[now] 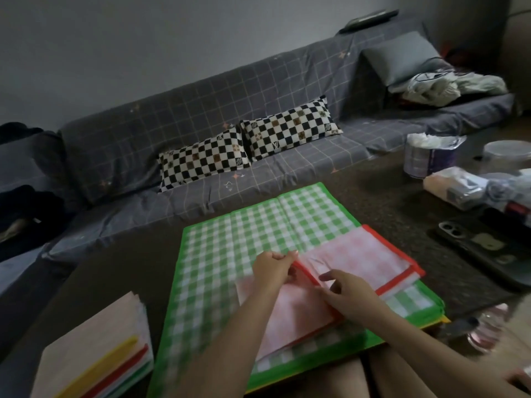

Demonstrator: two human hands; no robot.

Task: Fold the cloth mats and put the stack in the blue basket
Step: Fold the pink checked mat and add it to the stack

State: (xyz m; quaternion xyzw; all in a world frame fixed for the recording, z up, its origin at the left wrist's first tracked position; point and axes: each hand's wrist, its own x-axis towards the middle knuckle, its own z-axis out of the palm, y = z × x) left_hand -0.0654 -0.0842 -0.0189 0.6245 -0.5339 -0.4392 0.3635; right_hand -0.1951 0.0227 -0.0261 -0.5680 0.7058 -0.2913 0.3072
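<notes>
**Dark worktop and its load**

The dark worktop (120, 271) carries a green checked mat (230, 239) spread under the fingers (287, 258). Left of them sits a stack of folded mats (94, 351); to their right lie a phone (474, 239), tissue packs (454, 185) and a bottle (485, 328).

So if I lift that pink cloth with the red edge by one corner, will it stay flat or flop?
It will probably flop: the pink cloth already bends into soft folds where the left hand and right hand pinch its red edge. It looks thin, so likely light. It may also slide on the green checked cloth beneath it.
</notes>
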